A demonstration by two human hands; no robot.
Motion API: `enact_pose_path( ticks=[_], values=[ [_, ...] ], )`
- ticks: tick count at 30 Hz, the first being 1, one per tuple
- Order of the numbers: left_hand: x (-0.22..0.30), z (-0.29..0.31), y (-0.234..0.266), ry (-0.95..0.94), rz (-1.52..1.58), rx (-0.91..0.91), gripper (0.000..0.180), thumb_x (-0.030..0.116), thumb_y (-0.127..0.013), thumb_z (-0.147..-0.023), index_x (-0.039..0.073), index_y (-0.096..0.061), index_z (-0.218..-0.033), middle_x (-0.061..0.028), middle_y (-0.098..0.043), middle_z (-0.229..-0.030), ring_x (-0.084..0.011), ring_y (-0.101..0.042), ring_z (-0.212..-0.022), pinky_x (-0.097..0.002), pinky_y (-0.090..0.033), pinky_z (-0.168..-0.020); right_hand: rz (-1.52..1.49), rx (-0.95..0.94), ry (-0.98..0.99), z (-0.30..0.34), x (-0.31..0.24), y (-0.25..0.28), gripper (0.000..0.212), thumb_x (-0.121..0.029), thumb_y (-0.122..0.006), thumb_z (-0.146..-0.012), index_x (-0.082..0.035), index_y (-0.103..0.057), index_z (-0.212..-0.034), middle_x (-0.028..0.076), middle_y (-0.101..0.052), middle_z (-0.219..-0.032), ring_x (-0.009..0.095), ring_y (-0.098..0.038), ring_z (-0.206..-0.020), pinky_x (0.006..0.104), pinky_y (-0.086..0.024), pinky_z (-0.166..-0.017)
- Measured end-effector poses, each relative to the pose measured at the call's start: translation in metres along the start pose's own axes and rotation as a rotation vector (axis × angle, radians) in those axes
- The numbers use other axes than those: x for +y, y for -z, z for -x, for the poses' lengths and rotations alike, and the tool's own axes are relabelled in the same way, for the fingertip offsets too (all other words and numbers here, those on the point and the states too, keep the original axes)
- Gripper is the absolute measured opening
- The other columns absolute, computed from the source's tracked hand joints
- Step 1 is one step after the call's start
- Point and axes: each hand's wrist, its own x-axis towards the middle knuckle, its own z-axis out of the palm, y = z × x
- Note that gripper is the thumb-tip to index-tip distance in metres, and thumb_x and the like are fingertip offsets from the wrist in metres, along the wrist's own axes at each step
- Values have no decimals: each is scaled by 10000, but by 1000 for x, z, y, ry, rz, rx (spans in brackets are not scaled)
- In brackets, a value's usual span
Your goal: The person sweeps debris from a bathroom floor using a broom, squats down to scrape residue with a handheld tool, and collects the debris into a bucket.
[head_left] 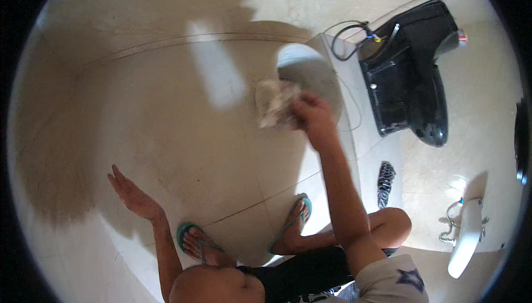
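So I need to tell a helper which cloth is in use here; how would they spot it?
Start at the black toilet at upper right, then move left to the pale round basin on the floor. The crumpled whitish rag lies at its left edge, under the right hand. The other cloth, dark and patterned, lies untouched near the knee.

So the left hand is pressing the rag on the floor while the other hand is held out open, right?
Not quite: the head view shows the right hand pressing the rag on the floor. The left hand is the one held out open.
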Motion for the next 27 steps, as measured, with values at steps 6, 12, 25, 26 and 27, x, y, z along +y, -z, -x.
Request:
enact_pose_path(
  ticks=[6, 12, 25, 26, 27],
  values=[
    [-15, 23, 15, 10, -49, -60, 693, 533, -238, -957, 104, -112, -1486, -68, -90, -1551, -268, -112, -1424, -449, -69, -1147, 750, 649, 405, -31, -9, 88, 193, -154, -594, -875, -24, -616, -1015, 120, -675, -853, 192, -665, -721, 342, -517, -545],
    [-17, 23, 20, -87, -1280, 16, 786, 587, -279, -918, 38, -155, -1466, -146, -228, -1508, -279, -173, -1406, -448, -81, -1146, 950, 972, 866, -46, -47, 87, 122, -81, -588, -846, -41, -618, -957, 167, -663, -868, 308, -673, -757, 377, -525, -639],
    [-16, 38, 16, 111, -1542, -363, 637, 344, -311, -953, -34, -169, -1446, -193, -313, -1464, -328, -238, -1384, -447, -128, -1136, 450, -44, -76, 48, 217, -118, 224, -128, -632, -839, 49, -604, -974, 165, -665, -876, 214, -654, -730, 349, -545, -599],
    [-20, 39, 18, 107, -1547, -415, 638, 336, -313, -948, -41, -167, -1442, -196, -311, -1463, -340, -245, -1379, -457, -136, -1134, 376, -27, -168, 56, 216, -127, 208, -113, -626, -841, 52, -606, -966, 164, -666, -869, 205, -655, -717, 342, -555, -571],
    [-24, 41, 20, 97, -1539, -466, 640, 328, -315, -944, -48, -165, -1439, -198, -310, -1462, -351, -253, -1374, -466, -144, -1133, 184, -81, -194, 64, 211, -137, 190, -84, -609, -850, 61, -602, -972, 167, -668, -855, 194, -656, -688, 330, -567, -504]
  ],
)
